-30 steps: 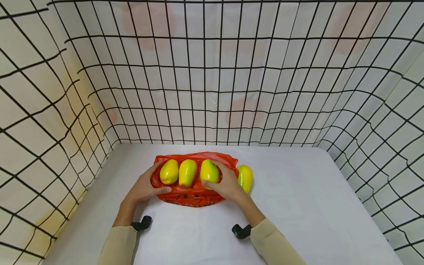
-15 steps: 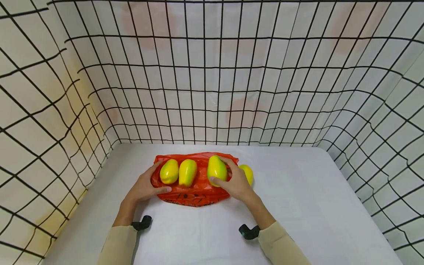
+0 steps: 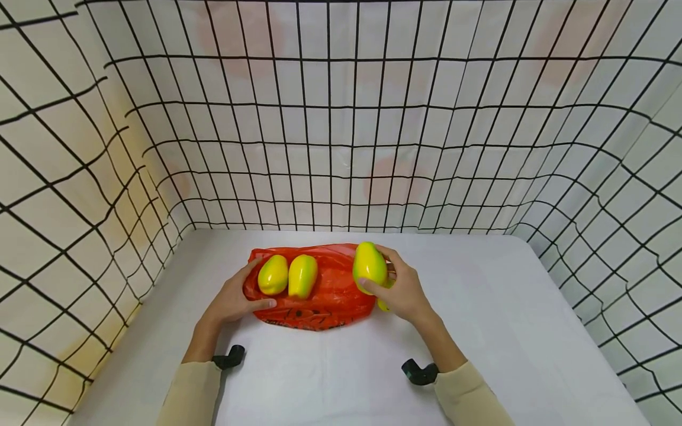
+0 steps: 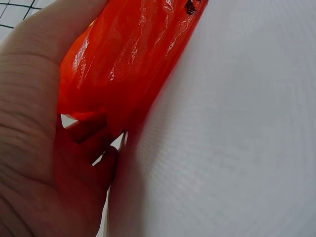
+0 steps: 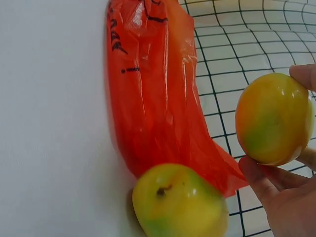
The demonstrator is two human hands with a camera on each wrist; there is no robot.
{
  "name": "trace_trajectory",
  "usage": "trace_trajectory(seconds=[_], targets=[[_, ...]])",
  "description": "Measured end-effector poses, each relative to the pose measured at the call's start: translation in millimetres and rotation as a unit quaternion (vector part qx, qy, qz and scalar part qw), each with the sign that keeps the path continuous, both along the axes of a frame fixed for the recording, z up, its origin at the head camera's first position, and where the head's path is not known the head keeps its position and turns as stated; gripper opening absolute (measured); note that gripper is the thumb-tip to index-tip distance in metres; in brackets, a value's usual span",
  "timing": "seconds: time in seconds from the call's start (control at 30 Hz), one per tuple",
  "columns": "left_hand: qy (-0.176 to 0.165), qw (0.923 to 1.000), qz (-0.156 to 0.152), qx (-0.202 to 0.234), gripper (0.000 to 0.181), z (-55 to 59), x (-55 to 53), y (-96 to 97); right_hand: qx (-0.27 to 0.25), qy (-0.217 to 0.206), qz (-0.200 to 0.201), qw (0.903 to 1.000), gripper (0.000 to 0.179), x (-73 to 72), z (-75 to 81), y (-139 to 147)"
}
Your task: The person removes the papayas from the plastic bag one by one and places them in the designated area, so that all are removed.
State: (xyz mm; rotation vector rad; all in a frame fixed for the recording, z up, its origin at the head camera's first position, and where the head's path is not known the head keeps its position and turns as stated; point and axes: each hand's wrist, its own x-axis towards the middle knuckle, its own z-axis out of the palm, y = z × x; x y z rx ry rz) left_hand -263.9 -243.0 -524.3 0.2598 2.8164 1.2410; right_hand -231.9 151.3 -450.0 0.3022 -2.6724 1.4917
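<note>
A red plastic bag lies flat on the white table, with two yellow-green mangoes on its left half. My left hand holds the bag's left end, thumb in front and fingers behind. The left wrist view shows fingers curled at the red plastic. With my right hand I grip another mango above the bag's right end. In the right wrist view, fingertips and thumb hold this mango off the table. One more mango rests beside the bag's right end, mostly hidden by my right hand in the head view.
Black wire grid panels with white sheeting behind them stand at the back and both sides. White cloth-like surface extends to the right of the bag. Black camera mounts stick out from both wrists.
My right hand has lifted the mango from the bag and carried it to the right, now covering most of the mango beside the bag. The left hand has stayed in place.
</note>
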Motion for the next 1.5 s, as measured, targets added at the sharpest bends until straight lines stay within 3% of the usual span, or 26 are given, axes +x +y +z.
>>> trace_trajectory(seconds=[0.4,1.0,1.5], targets=[[0.002,1.0,-0.001,-0.006,0.117,0.0,0.1,-1.7,0.009,0.005,-0.028,0.9996,0.081,1.8,2.4,31.1],[0.005,0.9999,-0.002,-0.009,0.117,-2.4,-0.2,-3.9,0.045,-0.002,-0.048,0.9978,0.083,-0.6,-14.8,73.2],[0.004,1.0,-0.002,-0.007,0.117,-0.9,-0.1,-0.8,0.076,-0.017,-0.067,0.9947,0.081,0.5,-17.5,101.2]])
